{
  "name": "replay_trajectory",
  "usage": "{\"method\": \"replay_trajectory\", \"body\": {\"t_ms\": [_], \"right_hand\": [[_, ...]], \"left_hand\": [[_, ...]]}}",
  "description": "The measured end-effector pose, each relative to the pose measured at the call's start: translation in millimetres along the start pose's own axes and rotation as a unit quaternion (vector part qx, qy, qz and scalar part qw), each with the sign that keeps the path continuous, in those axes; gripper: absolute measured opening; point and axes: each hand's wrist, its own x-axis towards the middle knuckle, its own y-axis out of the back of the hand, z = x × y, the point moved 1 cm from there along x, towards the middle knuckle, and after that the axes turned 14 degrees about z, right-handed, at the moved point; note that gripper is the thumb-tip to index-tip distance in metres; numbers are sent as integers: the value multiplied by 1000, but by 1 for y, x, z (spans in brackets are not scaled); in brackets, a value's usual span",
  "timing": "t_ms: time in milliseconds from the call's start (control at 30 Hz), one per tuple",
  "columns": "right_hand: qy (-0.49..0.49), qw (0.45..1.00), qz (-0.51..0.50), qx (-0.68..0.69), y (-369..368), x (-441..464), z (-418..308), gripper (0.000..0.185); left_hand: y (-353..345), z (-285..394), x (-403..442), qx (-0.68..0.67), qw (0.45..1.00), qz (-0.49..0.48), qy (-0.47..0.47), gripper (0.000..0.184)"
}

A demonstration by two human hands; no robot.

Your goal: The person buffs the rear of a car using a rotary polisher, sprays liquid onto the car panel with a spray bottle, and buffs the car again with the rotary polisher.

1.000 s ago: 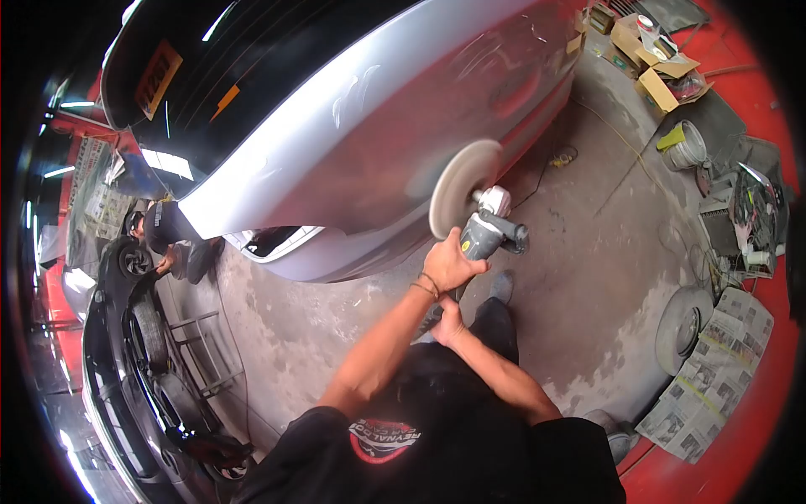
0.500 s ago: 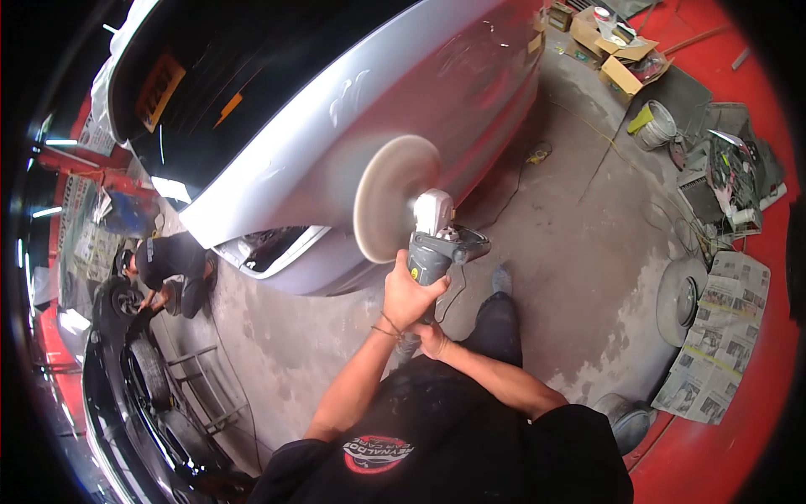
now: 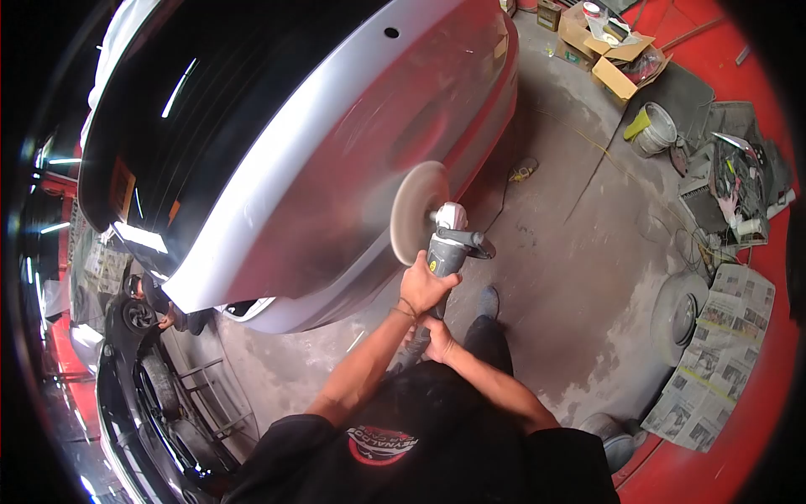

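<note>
My left hand [image 3: 426,286] is wrapped round the body of a grey power polisher [image 3: 447,244], just behind its silver head. Lower down, my right hand [image 3: 434,339] is closed on the polisher's rear handle. A large round off-white pad [image 3: 419,213], blurred at its face, stands on edge at the tool's front. It is against or very close to the silver car panel [image 3: 336,202]; which of these I cannot tell. A side handle sticks out to the right of the tool's head, with neither hand on it.
A co-worker [image 3: 155,294] crouches at the left by a black car part [image 3: 126,403] and a metal frame. At the right are cardboard boxes [image 3: 621,71], a bucket [image 3: 655,128], a wheel [image 3: 678,312] and newspaper [image 3: 714,357]. A cable [image 3: 504,189] runs over the floor.
The polisher first swung left across the panel with both hands on it, then came slightly right and down. The view of the car has shifted too.
</note>
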Motion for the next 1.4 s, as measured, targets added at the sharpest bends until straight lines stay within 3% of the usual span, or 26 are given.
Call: {"method": "replay_trajectory", "body": {"t_ms": [200, 500, 700, 833, 967, 1033, 1133, 1167, 1233, 1300, 1400], "right_hand": [[-9, 1000, -18, 8, 0, 14, -114, 28], [69, 997, -1, -36, -24, 29, -258, 25], [112, 986, -18, -123, -46, 27, -287, 23], [126, 983, -37, -132, -64, 20, -249, 14], [236, 936, -35, -259, -75, 18, -178, 11], [285, 909, -37, -303, -76, 22, -137, 14], [342, 858, -87, -374, -78, 28, -70, 25], [371, 836, -91, -393, -72, 33, -40, 26], [410, 770, -117, -475, -69, 28, 5, 32], [422, 722, -146, -529, -76, 25, 50, 35], [330, 710, -182, -595, -70, 31, 110, 39]], "left_hand": [[-52, 79, 72, 71, 997, 1, -6, 105], [-69, 192, 153, 7, 1000, 10, -25, 87], [-40, 211, 159, -88, 993, 60, -54, 86], [8, 192, 125, -166, 981, 81, -62, 87], [63, 140, 75, -246, 964, 78, -68, 82], [74, 97, 52, -318, 936, 112, -100, 83], [111, 34, -2, -379, 916, 108, -76, 78], [116, 1, -16, -367, 915, 146, -78, 79], [134, -60, -47, -398, 904, 123, -93, 72], [149, -114, -86, -399, 900, 152, -84, 58], [171, -161, -141, -401, 891, 211, 4, 54]]}}
